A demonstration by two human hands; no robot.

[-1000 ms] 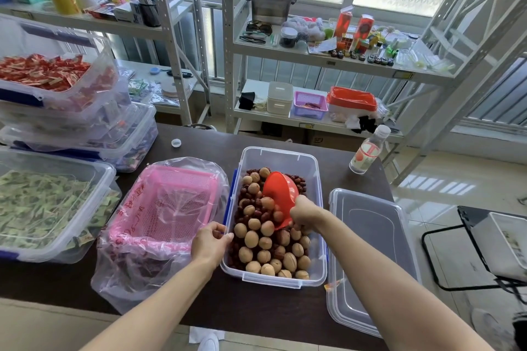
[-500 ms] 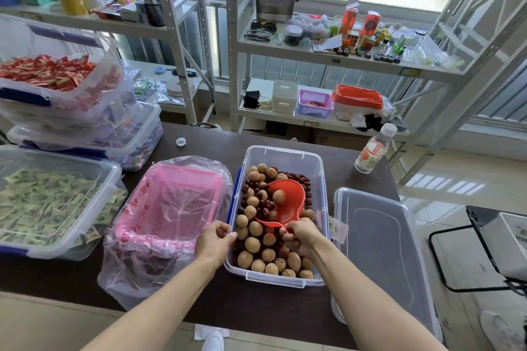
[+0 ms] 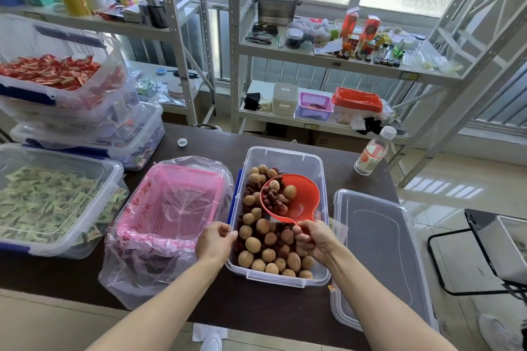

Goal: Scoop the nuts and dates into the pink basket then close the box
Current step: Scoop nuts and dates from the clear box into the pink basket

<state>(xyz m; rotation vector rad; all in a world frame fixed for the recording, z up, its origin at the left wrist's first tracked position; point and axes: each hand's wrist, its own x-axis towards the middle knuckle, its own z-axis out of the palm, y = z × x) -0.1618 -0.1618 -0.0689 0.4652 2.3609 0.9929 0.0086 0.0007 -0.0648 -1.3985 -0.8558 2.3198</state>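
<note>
Fingers (image 3: 302, 232) around smooth red scoop (image 3: 296, 196)

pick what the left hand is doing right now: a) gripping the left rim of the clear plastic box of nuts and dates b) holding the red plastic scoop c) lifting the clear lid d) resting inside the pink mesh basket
a: the left hand grips the left rim of the clear plastic box, while the right hand holds the red plastic scoop.

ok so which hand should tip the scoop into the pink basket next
Right. The right hand grips the loaded red scoop by its handle over the box. The left hand rests on the box's edge beside the pink basket, carrying nothing.
</note>
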